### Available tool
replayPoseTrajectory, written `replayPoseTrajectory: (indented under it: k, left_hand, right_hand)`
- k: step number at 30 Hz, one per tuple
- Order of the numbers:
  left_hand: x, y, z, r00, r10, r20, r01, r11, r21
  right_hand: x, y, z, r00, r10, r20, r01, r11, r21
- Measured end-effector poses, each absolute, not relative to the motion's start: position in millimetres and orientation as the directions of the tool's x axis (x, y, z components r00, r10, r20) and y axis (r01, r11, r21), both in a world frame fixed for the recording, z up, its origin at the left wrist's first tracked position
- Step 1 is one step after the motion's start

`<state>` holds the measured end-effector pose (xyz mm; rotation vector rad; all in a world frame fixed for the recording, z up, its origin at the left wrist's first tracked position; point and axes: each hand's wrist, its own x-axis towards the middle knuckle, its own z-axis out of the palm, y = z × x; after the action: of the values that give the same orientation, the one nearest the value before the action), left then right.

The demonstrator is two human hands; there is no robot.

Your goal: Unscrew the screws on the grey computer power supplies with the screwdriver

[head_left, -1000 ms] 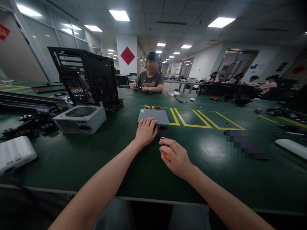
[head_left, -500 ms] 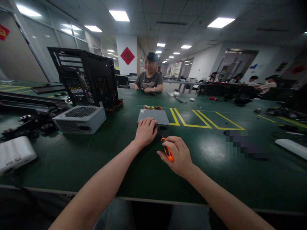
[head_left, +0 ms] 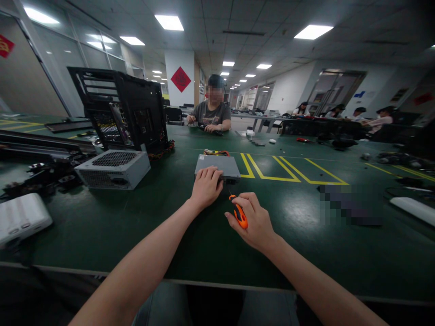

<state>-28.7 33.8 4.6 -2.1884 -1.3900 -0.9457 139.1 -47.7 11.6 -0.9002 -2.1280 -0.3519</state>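
Well, the left hand lies palm down across the near left part of a flat grey metal box, its fingers stretched forward over the top, resting there rather than clenched. That wrist is nearly straight, and the forearm slants in from the lower left. The right hand grips an orange-and-black screwdriver loosely — fingers bent around the handle, thumb standing off to the left — with the back of the hand turned up and outward. The thin shaft points toward the box's near side; from here I can't tell whether the tip touches anything.

The box lies on the green table, straight ahead of the person, with coloured cables just behind it and yellow lines marked to its right. Off to the left sits a bigger grey box with a mesh grille, and behind that a black computer case stands upright. Across the table a co-worker in a dark T-shirt has both hands near a small dark object — too far off to make out.
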Motion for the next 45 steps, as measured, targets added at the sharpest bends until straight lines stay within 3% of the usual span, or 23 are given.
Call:
replayPoseTrajectory:
  k: [10,22,29,36,45]
  left_hand:
    - [-28.3,33.5,5.6,0.283,0.637,0.717,0.900,-0.435,0.031]
    - [-28.5,32.3,5.8,0.285,0.643,0.711,0.898,-0.438,0.036]
    - [-28.4,32.7,6.4,0.285,0.641,0.712,0.897,-0.440,0.036]
    - [-28.2,33.1,5.7,0.279,0.643,0.713,0.902,-0.430,0.035]
    - [-27.7,32.4,6.3,0.280,0.638,0.717,0.901,-0.432,0.032]
  right_hand:
    - [137.1,-45.4,10.8,-0.519,0.381,0.766,0.622,0.782,0.032]
    - [138.9,-47.2,13.6,-0.493,0.495,0.715,0.662,0.747,-0.061]
    - [138.1,-48.8,18.4,-0.455,0.505,0.733,0.745,0.667,0.003]
    - [138.1,-48.2,17.4,-0.474,0.508,0.719,0.719,0.695,-0.018]
    - [137.7,-48.4,17.0,-0.508,0.483,0.713,0.716,0.697,0.039]
